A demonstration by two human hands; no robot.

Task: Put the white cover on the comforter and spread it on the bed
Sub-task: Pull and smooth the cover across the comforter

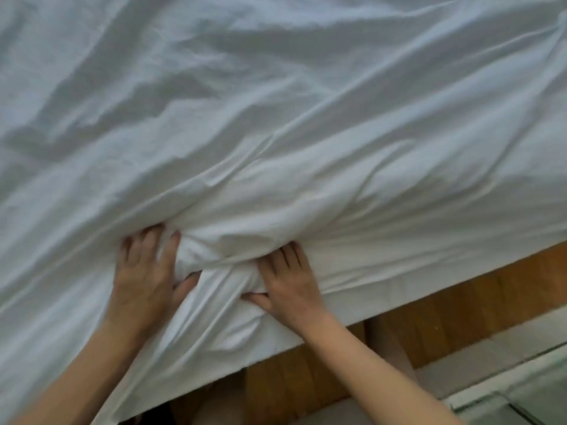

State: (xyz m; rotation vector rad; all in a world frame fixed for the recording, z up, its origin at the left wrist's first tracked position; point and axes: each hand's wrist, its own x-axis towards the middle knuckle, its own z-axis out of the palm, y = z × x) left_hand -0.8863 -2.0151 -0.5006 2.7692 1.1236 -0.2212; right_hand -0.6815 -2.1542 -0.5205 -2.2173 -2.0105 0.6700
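Note:
The white cover (276, 102) lies wrinkled over the whole bed, with the comforter hidden inside it as a soft bulk. Near the bed's front edge a bunched fold (221, 250) rises between my hands. My left hand (147, 274) grips this bunch from the left, fingers curled into the cloth and thumb pressed against it. My right hand (288, 280) grips the same bunch from the right, fingertips dug into the fabric and thumb underneath. The cover's hem (399, 305) hangs over the bed's edge.
Wooden floor (460, 311) shows below the bed's edge at the lower right. A pale baseboard (491, 357) and a glassy surface (521, 400) sit in the bottom right corner. My legs are partly visible under the hanging hem.

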